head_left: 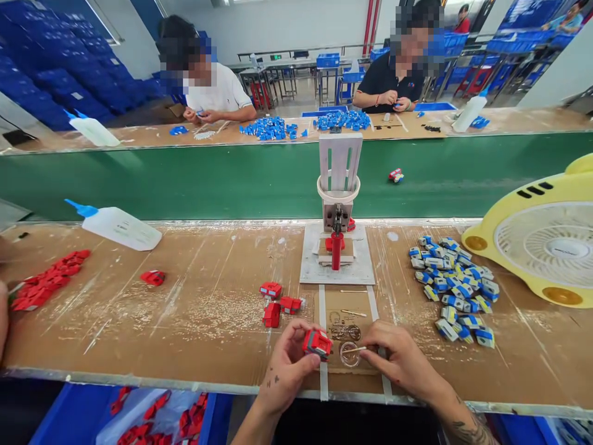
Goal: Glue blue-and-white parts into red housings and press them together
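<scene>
My left hand (290,364) is closed around a red toy car part (317,343) with grey trim, held over the table's front. Pinched in my right hand (401,358) is a thin wooden stick (354,350), its tip over a small clear round dish (349,354). The dish sits on a brown cardboard sheet (354,315) taped to the table, where more sticks lie. Beyond my left hand, several red parts (272,314) are grouped together. Behind the sheet stands a hand press (338,210) with a red handle and a red piece beneath it.
Blue-and-white parts (456,290) are heaped right, beside a yellow fan (542,241). A white bottle (121,227) and red parts (50,281) lie left. A green conveyor belt (208,179) carries one toy car (396,175); two people work beyond it. A blue bin (74,414) sits below.
</scene>
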### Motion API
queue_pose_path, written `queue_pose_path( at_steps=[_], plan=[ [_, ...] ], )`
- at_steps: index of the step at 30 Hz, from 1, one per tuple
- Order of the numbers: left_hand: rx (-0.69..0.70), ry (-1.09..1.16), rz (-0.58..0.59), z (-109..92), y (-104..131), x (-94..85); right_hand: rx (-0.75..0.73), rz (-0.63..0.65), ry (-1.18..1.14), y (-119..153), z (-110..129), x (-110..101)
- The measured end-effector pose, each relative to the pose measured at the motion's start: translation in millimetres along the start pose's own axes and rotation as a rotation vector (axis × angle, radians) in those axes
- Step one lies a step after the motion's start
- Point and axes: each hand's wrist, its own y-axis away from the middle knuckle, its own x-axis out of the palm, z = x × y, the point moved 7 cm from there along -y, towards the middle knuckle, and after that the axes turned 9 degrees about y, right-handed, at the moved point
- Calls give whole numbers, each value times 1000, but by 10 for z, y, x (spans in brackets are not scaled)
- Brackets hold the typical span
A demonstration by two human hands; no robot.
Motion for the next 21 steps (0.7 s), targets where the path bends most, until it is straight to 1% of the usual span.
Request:
queue_pose_path(
  at_steps=[2,4,7,9,12,15,18,21],
  plan=[
    [-6,-86,36,-21,-25,72,-34,-12,9,-13,34,-21],
    [21,-232,51,-102,-45,87,-49,-32,17,-18,69,-71],
    [121,-475,19,-235,-57,49,-54,-78,23,-10,120,-189],
    [183,-587,-20,-272,-53,16,-44,-115,12,5,138,-279],
    [253,-622,-35,-260,-38,21,-12,-181,-52,36,136,-399],
    [263,-653,-18,-220,-29,93,28,-268,-134,60,125,-480],
    [279,-730,18,-226,-25,217,59,-330,-204,50,138,-493],
    [309,-757,86,-258,-13,350,59,-343,-239,0,189,-453]
  ],
)
